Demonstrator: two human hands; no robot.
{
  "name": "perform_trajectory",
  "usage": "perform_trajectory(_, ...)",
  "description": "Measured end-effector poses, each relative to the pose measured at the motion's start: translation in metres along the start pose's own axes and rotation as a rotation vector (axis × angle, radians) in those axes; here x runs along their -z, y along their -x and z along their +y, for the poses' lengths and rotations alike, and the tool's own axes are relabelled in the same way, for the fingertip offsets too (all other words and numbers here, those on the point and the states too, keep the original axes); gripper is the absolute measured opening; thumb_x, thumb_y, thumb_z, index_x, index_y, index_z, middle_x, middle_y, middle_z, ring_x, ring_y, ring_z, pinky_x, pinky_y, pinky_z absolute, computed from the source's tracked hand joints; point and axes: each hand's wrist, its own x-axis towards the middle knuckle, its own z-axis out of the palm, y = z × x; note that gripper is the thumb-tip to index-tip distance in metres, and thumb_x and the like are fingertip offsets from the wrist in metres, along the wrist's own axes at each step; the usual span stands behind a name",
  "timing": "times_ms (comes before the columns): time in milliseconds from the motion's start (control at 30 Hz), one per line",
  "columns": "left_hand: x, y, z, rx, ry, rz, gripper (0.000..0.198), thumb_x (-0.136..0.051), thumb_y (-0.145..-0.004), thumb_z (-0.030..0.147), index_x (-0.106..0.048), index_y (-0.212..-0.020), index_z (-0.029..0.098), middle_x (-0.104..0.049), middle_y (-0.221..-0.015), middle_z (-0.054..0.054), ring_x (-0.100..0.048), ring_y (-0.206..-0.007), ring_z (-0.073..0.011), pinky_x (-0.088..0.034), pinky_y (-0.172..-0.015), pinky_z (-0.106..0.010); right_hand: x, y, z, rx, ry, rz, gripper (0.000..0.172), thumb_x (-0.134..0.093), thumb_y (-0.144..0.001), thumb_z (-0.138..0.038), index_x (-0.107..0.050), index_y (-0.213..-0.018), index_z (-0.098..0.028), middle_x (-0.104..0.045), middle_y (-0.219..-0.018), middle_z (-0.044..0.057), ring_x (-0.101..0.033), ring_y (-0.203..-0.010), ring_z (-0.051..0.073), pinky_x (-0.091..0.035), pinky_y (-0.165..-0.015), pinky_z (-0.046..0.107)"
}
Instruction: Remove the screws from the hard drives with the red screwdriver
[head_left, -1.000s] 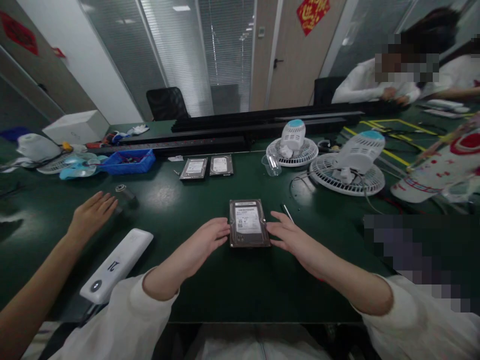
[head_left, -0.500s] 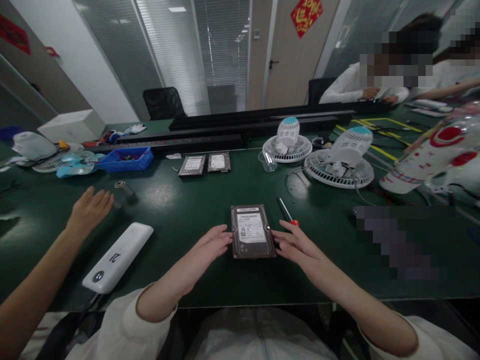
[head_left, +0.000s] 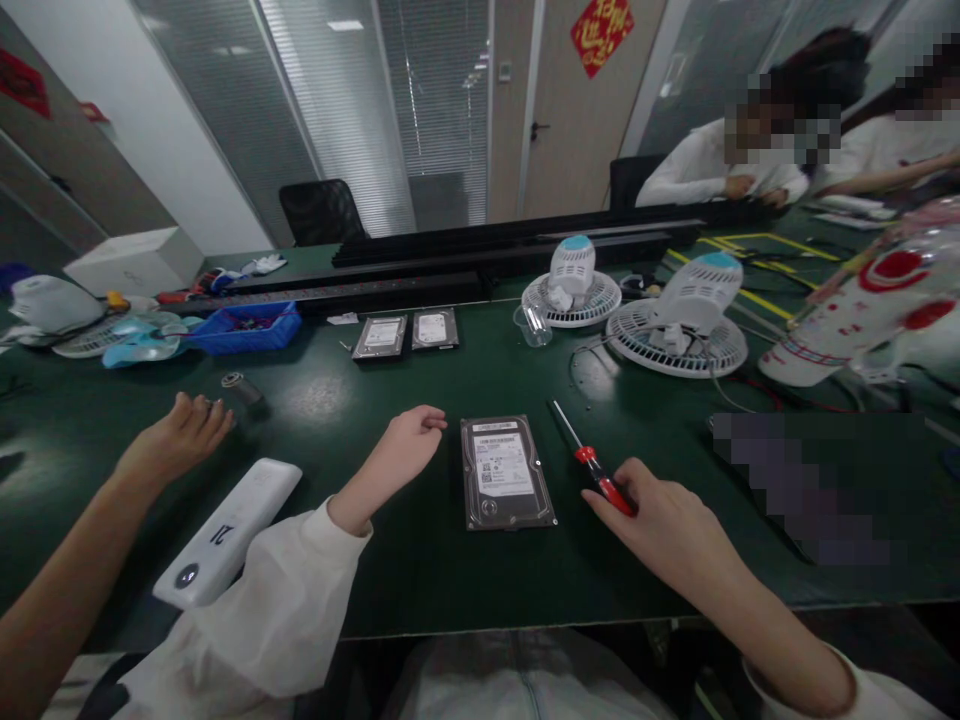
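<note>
A hard drive (head_left: 504, 472) lies label up on the green table (head_left: 420, 570) in front of me, with neither hand on it. My left hand (head_left: 409, 440) rests on the table just left of the drive, its fingers curled in with nothing in them. Right of the drive lies a red-handled screwdriver (head_left: 592, 468), its shaft pointing away from me. My right hand (head_left: 664, 515) is closed on the near end of that handle.
Another person's hand (head_left: 180, 440) rests at the left, near a small metal cylinder (head_left: 240, 385) and a white device (head_left: 217, 535). Further back lie two more hard drives (head_left: 382, 335), a blue tray (head_left: 244, 325), a plastic cup (head_left: 531, 322) and two small fans (head_left: 690, 320). People work at the far right.
Both my hands have left the hard drive's sides. My left hand drew back and curled to the left; my right hand moved right onto the screwdriver handle. The drive stayed put.
</note>
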Motion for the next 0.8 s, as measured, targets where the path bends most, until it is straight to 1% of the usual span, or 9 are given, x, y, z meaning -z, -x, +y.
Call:
perform_trajectory(133,-0.007,-0.007,-0.006,-0.009,-0.003,0.004,0.029,-0.062,-0.082,0.013,-0.073,-0.109,0.018,-0.076,-0.112,-0.012,-0.072,-0.101,-0.0269,-0.055,-0.09,-0.036,0.018,-0.007,0.003,0.013,-0.065,0.075,0.032,-0.052,-0.089,-0.054,-0.053,-0.075,-0.026,-0.07,-0.068,0.006,-0.068,-0.063,0.026,-0.04,-0.061,0.036)
perform_trajectory(267,-0.014,-0.005,-0.007,-0.024,0.002,-0.014,0.03,-0.065,-0.085,0.019,-0.072,-0.114,0.021,-0.076,-0.114,-0.01,-0.073,-0.093,-0.0259,-0.056,-0.083,-0.035,0.058,-0.016,-0.002,0.112,-0.199,0.502,0.031,-0.06,-0.083,-0.055,-0.064,-0.076,-0.025,-0.072,-0.069,0.006,-0.068,-0.062,0.025,-0.041,-0.058,0.037)
perform_trajectory(333,-0.018,-0.002,-0.008,-0.031,-0.002,-0.016,0.027,-0.062,-0.089,0.023,-0.071,-0.115,0.021,-0.075,-0.114,-0.01,-0.073,-0.086,-0.0248,-0.057,-0.078,-0.035,0.081,-0.021,-0.016,0.15,-0.314,0.69,0.027,-0.066,-0.082,-0.051,-0.069,-0.081,-0.024,-0.073,-0.071,0.006,-0.069,-0.062,0.023,-0.046,-0.059,0.037)
perform_trajectory(433,-0.023,0.005,-0.009,-0.05,-0.027,0.015,0.025,-0.059,-0.093,0.028,-0.07,-0.115,0.021,-0.074,-0.116,-0.011,-0.072,-0.085,-0.0247,-0.055,-0.076,-0.035,0.106,-0.038,-0.049,0.197,-0.702,0.821,0.024,-0.076,-0.08,-0.045,-0.072,-0.086,-0.022,-0.069,-0.067,0.002,-0.062,-0.05,0.015,-0.043,-0.046,0.03)
perform_trajectory(500,-0.024,0.009,-0.011,-0.088,-0.059,0.048,0.025,-0.06,-0.094,0.03,-0.069,-0.115,0.021,-0.073,-0.119,-0.01,-0.071,-0.088,-0.0249,-0.054,-0.078,-0.035,0.116,-0.054,-0.071,0.298,-0.93,0.921,0.018,-0.076,-0.081,-0.038,-0.07,-0.084,-0.021,-0.068,-0.067,-0.001,-0.062,-0.049,0.012,-0.041,-0.04,0.024)
perform_trajectory(567,-0.024,0.012,-0.012,-0.113,-0.07,0.056,0.026,-0.057,-0.095,0.03,-0.068,-0.117,0.021,-0.073,-0.119,-0.01,-0.071,-0.085,-0.0236,-0.054,-0.078,-0.035,0.12,-0.072,-0.09,0.403,-1.105,0.904,0.018,-0.073,-0.085,-0.038,-0.067,-0.093,-0.022,-0.069,-0.077,-0.002,-0.065,-0.053,0.011,-0.04,-0.039,0.022)
perform_trajectory(667,-0.023,0.011,-0.013,-0.094,-0.042,0.035,0.028,-0.051,-0.097,0.031,-0.067,-0.117,0.02,-0.073,-0.117,-0.009,-0.071,-0.076,-0.0213,-0.053,-0.072,-0.034,0.12,-0.093,-0.115,0.479,-1.377,0.727,0.023,-0.071,-0.083,-0.028,-0.056,-0.1,-0.026,-0.067,-0.091,-0.005,-0.064,-0.055,0.008,-0.04,-0.039,0.02)
perform_trajectory(733,-0.023,0.01,-0.013,-0.086,-0.031,0.034,0.028,-0.05,-0.098,0.031,-0.068,-0.116,0.021,-0.073,-0.116,-0.008,-0.071,-0.074,-0.0204,-0.053,-0.069,-0.032,0.117,-0.104,-0.13,0.462,-1.519,0.551,0.03,-0.068,-0.084,-0.021,-0.05,-0.107,-0.03,-0.066,-0.094,-0.007,-0.061,-0.057,0.007,-0.041,-0.043,0.02)
perform_trajectory(800,-0.022,0.01,-0.014,-0.095,-0.034,0.038,0.026,-0.052,-0.097,0.032,-0.069,-0.114,0.022,-0.074,-0.116,-0.008,-0.071,-0.074,-0.0196,-0.053,-0.07,-0.032,0.112,-0.114,-0.143,0.345,-1.675,0.415,0.032,-0.059,-0.088,-0.015,-0.046,-0.112,-0.032,-0.063,-0.084,-0.01,-0.055,-0.054,0.006,-0.037,-0.044,0.018)
